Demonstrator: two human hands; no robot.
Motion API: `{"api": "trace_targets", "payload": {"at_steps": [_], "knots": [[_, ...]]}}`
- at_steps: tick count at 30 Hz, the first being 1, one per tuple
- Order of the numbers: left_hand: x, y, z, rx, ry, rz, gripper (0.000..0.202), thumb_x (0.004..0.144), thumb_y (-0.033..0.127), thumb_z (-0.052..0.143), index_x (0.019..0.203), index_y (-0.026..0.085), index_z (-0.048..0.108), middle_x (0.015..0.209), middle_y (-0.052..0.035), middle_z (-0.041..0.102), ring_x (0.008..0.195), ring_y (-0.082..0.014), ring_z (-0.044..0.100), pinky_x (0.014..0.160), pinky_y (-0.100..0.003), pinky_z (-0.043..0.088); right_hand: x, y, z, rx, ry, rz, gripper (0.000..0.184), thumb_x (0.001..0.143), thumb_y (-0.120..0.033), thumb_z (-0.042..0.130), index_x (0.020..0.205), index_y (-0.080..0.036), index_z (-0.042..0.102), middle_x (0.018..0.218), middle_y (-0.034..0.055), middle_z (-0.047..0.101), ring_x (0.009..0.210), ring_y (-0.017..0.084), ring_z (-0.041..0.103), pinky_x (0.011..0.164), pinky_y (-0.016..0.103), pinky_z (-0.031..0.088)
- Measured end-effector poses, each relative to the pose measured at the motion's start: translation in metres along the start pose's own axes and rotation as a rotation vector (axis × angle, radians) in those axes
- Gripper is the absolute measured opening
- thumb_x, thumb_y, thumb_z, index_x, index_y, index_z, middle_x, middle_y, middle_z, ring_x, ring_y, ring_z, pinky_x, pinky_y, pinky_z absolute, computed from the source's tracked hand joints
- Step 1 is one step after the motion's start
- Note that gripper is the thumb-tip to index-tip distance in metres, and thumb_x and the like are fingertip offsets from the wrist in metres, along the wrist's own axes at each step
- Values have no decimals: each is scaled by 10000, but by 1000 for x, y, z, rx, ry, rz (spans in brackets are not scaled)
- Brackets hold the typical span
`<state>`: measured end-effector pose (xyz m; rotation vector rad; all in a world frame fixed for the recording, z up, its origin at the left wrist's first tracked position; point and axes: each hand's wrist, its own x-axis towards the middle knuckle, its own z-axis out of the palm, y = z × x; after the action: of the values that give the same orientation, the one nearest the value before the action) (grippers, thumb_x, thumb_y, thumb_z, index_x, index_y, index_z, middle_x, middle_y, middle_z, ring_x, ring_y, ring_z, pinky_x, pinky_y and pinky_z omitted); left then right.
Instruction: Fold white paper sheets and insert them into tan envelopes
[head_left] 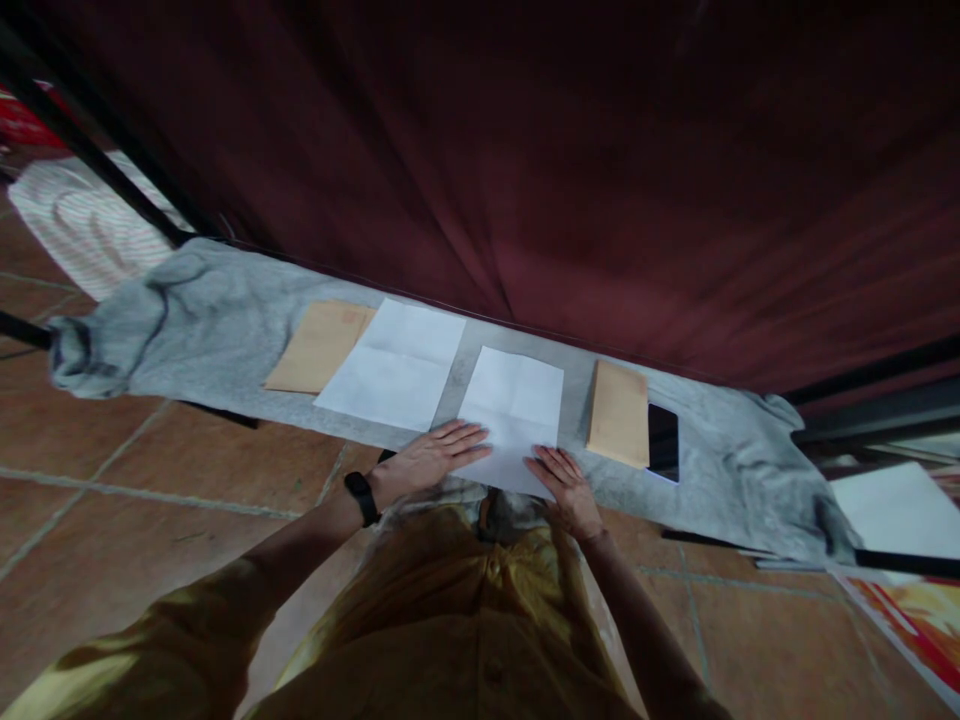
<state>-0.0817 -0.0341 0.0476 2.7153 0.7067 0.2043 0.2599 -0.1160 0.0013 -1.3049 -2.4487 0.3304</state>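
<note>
A creased white sheet of paper (514, 395) lies flat on the grey cloth in front of me. My left hand (442, 455) rests on its lower left edge with the fingers stretched out. On the lower right edge lies my right hand (566, 488), its fingers also extended and flat. To the left is a second white sheet (397, 362) with a fold line across it, partly over a stack of brown envelopes (315, 350). Another stack of brown envelopes (619, 412) sits to the right, and a phone (664, 442) with a dark screen lies against it.
The grey cloth (217, 330) covers a narrow bench-like surface. A dark red curtain (480, 180) hangs directly behind it, with black bars (112, 170) at the left. Striped fabric (97, 220) is at the far left; papers (900, 510) lie low at the right. The floor is tiled (187, 440).
</note>
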Motion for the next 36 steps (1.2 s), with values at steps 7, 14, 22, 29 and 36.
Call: {"api": "trace_targets", "payload": {"at_steps": [7, 14, 22, 29, 36], "knots": [[3, -7, 10, 79, -4, -16, 756, 868, -70, 398, 1517, 315, 438, 1627, -18, 406, 1531, -157, 300, 1270, -408, 218, 2, 0, 2, 15, 25, 38, 656, 856, -198, 630, 1500, -218, 509, 1586, 115, 456, 1463, 288, 423, 1238, 528, 316], [-7, -15, 15, 11, 19, -43, 812, 766, -68, 449, 1493, 291, 493, 1596, -26, 457, 1472, -167, 417, 1237, -371, 318, 7, 2, -2, 115, 77, 109, 619, 841, -112, 628, 1439, -265, 576, 1504, 71, 563, 1396, 238, 512, 1215, 487, 373], [-3, -29, 9, -130, 106, -87, 534, 881, 62, 530, 1358, 277, 637, 1453, -37, 617, 1347, -189, 561, 1168, -391, 440, 15, 7, -2, 194, 180, 175, 388, 920, -197, 628, 1291, -288, 699, 1340, 51, 695, 1270, 244, 621, 1126, 483, 474], [2, -32, 16, -180, 249, -135, 275, 977, 304, 575, 1200, 247, 725, 1272, -61, 729, 1227, -222, 650, 1085, -405, 510, 22, 6, -4, 319, 252, 298, 255, 999, -335, 556, 1109, -269, 777, 1083, 47, 788, 1062, 226, 718, 984, 398, 570], [9, -44, 18, -236, 255, -147, 337, 937, 152, 530, 1180, 253, 741, 1275, -64, 730, 1219, -208, 652, 1096, -413, 495, 22, 11, -2, 286, 212, 209, 346, 880, -213, 682, 1215, -275, 744, 1299, 80, 716, 1215, 261, 657, 1056, 474, 523]]}}
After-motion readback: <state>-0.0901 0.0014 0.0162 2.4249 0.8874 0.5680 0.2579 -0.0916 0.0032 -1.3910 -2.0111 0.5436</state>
